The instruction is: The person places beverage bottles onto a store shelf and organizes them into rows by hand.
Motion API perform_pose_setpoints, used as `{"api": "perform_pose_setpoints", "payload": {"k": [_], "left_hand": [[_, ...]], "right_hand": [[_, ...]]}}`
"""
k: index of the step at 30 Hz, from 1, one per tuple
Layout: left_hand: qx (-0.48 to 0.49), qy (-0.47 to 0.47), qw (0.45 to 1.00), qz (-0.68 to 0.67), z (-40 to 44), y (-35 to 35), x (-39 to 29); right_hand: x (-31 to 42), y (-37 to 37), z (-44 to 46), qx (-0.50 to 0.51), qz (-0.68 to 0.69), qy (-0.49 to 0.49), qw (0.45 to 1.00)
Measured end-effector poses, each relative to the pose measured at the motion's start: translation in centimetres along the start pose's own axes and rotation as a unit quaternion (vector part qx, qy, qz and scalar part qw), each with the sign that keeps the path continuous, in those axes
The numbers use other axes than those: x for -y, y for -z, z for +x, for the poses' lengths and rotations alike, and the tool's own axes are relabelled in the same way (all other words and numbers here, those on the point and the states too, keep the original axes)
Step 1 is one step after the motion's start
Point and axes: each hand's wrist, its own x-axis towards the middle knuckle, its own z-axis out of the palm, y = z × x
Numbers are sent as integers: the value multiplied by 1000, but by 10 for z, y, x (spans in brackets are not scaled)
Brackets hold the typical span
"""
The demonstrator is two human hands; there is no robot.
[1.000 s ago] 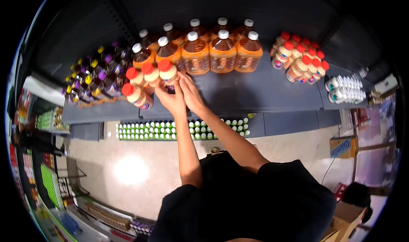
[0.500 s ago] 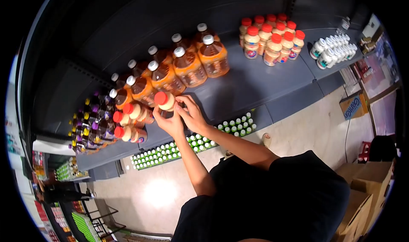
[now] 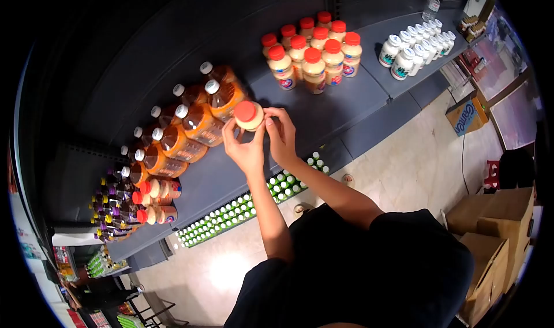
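A cream-coloured drink bottle with a red cap (image 3: 254, 120) is held up above the shelf's front edge, its cap tilted toward me. My left hand (image 3: 246, 150) is closed around its lower left side. The fingers of my right hand (image 3: 281, 136) are closed on its right side, near the left fingertips. Behind the bottle stand large orange-labelled bottles with white caps (image 3: 199, 123). To the right on the shelf is a group of similar red-capped bottles (image 3: 314, 68). A few more red-capped bottles (image 3: 158, 192) are at the left, in front of the orange-labelled ones.
White bottles (image 3: 404, 62) stand in rows on the right of the dark shelf (image 3: 346, 105), and dark bottles with yellow and purple caps (image 3: 112, 207) at its left end. Below are green white-capped bottles (image 3: 231, 212). Cardboard boxes (image 3: 487, 241) are on the right; a person (image 3: 104, 296) is lower left.
My view has shifted rightward along the shelf. Both hands have moved right with the red-capped bottle, away from the few at the left and closer to the larger red-capped group.
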Motion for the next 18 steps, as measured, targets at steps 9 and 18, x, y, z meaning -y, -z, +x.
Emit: {"api": "perform_pose_setpoints", "payload": {"k": [9,18], "left_hand": [[63,58,996,-36,17,-111,6],[81,118,987,-78,11,-147,33]], "right_hand": [[-13,63,46,-50,-58,17,997],[-22,86,55,-52,-115,-10,992]]}}
